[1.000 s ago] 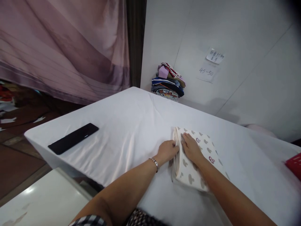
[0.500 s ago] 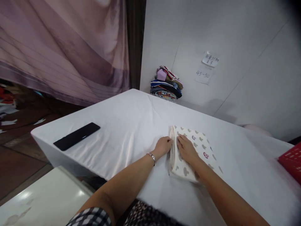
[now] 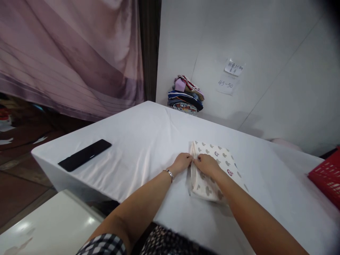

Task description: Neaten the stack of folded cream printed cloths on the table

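A folded cream cloth (image 3: pixel 225 163) with grey mouse-head prints and a few darker and red motifs lies on the white-covered table (image 3: pixel 127 141). Its layered folded edge faces left. My left hand (image 3: pixel 183 161), with a metal bracelet or watch on the wrist, pinches that edge from the left side. From above, my right hand (image 3: pixel 208 163) has its fingers curled onto the same edge, its fingertips close to those of the left hand. The cloth layers between the fingertips are partly hidden.
A black phone-like slab (image 3: pixel 85 155) lies at the table's left. Folded clothes (image 3: pixel 185 95) are stacked by the wall at the far edge. A red perforated basket (image 3: pixel 326 173) stands at the right. A glossy pale surface (image 3: pixel 53 223) is at lower left, a pink curtain (image 3: pixel 87 53) behind.
My right hand has slid left from lying flat on the cloth to gripping its folded edge. My left hand stays at that edge. The view has shifted slightly.
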